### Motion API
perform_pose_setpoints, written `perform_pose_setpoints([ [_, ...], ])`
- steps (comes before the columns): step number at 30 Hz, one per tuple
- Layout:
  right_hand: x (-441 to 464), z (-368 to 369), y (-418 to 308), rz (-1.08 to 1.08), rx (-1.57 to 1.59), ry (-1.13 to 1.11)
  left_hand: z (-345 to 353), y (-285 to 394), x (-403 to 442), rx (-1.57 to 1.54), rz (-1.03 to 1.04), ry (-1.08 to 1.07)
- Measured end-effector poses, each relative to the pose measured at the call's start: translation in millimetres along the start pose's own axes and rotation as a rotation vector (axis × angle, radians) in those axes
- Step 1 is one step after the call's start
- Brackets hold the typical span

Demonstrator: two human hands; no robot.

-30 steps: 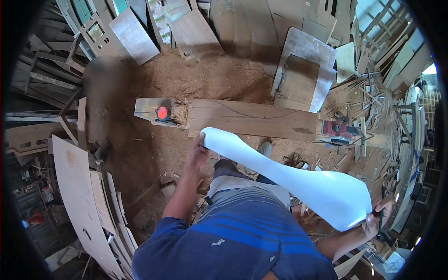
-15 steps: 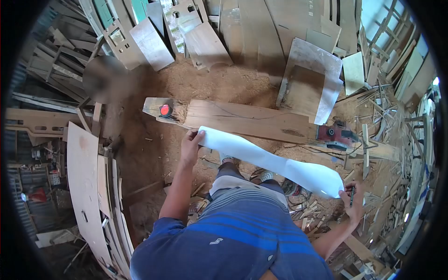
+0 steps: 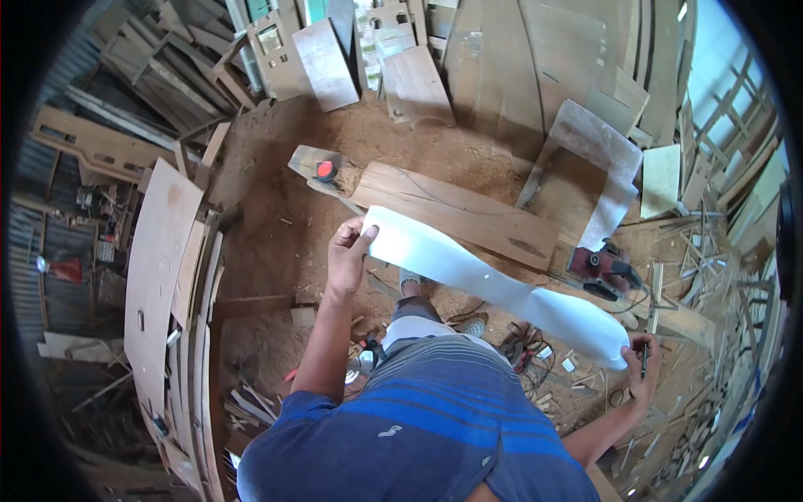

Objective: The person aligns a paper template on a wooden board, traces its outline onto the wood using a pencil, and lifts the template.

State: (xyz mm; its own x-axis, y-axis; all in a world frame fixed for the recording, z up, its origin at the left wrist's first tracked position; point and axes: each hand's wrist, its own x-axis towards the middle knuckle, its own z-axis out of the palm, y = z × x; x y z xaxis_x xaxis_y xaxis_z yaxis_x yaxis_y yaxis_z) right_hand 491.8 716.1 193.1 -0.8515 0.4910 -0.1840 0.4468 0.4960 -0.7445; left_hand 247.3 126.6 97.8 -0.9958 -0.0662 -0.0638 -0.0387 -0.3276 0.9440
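A long white template sheet (image 3: 468, 266) with curved edges stretches in front of me, between my two hands. My left hand (image 3: 348, 249) is closed on its left end, thumb on top. At the rounded right end my right hand (image 3: 642, 365) pinches the edge and also holds a dark pen (image 3: 644, 361). Beyond the sheet lies a wooden plank (image 3: 456, 211), with a curved dark line along its face. It rests on a longer timber (image 3: 303, 159), on which a red and black round object, perhaps a tape measure (image 3: 325, 171), sits.
A red power planer (image 3: 604, 269) stands at the plank's right end, its cord trailing. Boards (image 3: 493, 75) lean along the back wall, and tall panels (image 3: 163, 276) stand at my left. Wood scraps (image 3: 703, 268) litter the right side. Sawdust covers the floor (image 3: 335, 125).
My view has turned, so the surroundings sit further right and tilt. Both hands still hold the sheet, and its right end appears slightly lower and further right.
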Motion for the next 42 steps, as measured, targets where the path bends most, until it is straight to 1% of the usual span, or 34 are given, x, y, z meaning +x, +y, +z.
perform_pose_setpoints([
  [2, 10, -5, 5, -0.012, 0.058, 0.001, -2, 12, -9, -0.045, 0.035, 0.04],
  [5, 19, -10, -10, -0.01, 0.106, -0.048, 1, 26, -16, -0.065, 0.068, 0.078],
  [8, 18, -9, -23, -0.053, 0.15, -0.015, -10, 18, -16, -0.051, 0.085, 0.091],
  [9, 17, -7, -18, -0.078, 0.174, 0.019, -13, 18, -15, -0.053, 0.076, 0.07],
  [10, 18, -5, -8, -0.077, 0.181, 0.006, -13, 15, -11, -0.049, 0.081, 0.08],
  [12, 15, -10, 16, -0.057, 0.197, 0.003, -2, 19, 1, -0.066, 0.061, 0.073],
  [15, -8, -3, 16, 0.039, 0.253, 0.111, 9, 19, 31, -0.139, -0.009, 0.026],
  [18, -34, 7, 30, 0.058, 0.361, 0.164, 23, 13, 74, -0.101, -0.068, -0.08],
  [21, -65, 21, 19, 0.118, 0.368, 0.348, 39, -8, 129, 0.002, -0.167, -0.212],
  [24, -96, 31, -4, 0.181, 0.252, 0.493, 54, -31, 175, 0.084, -0.248, -0.385],
  [25, -105, 34, -18, 0.242, 0.245, 0.543, 65, -37, 183, 0.11, -0.264, -0.441],
  [26, -113, 38, -27, 0.234, 0.21, 0.612, 71, -44, 192, 0.134, -0.279, -0.494],
  [27, -121, 42, -33, 0.226, 0.172, 0.678, 70, -56, 204, 0.15, -0.325, -0.585],
  [28, -128, 47, -43, 0.218, 0.131, 0.739, 72, -68, 213, 0.166, -0.379, -0.624],
  [29, -134, 49, -55, 0.229, 0.092, 0.786, 73, -81, 219, 0.183, -0.436, -0.662],
  [30, -141, 50, -65, 0.286, 0.067, 0.827, 76, -92, 221, 0.2, -0.493, -0.697],
  [31, -149, 50, -74, 0.343, 0.041, 0.865, 80, -99, 222, 0.239, -0.549, -0.683],
  [32, -156, 50, -84, 0.4, 0.016, 0.902, 84, -106, 221, 0.269, -0.563, -0.732],
  [34, -166, 51, -107, 0.401, -0.055, 0.957, 92, -118, 221, 0.324, -0.582, -0.835],
  [35, -172, 51, -119, 0.404, -0.114, 0.977, 90, -135, 222, 0.33, -0.583, -0.918],
  [38, -192, 54, -146, 0.421, -0.252, 1.035, 96, -150, 215, 0.428, -0.648, -1.129],
  [39, -198, 55, -152, 0.424, -0.292, 1.052, 100, -156, 208, 0.385, -0.691, -1.145],
  [42, -225, 54, -156, 0.415, -0.339, 1.05, 107, -165, 191, 0.405, -0.817, -1.226],
])
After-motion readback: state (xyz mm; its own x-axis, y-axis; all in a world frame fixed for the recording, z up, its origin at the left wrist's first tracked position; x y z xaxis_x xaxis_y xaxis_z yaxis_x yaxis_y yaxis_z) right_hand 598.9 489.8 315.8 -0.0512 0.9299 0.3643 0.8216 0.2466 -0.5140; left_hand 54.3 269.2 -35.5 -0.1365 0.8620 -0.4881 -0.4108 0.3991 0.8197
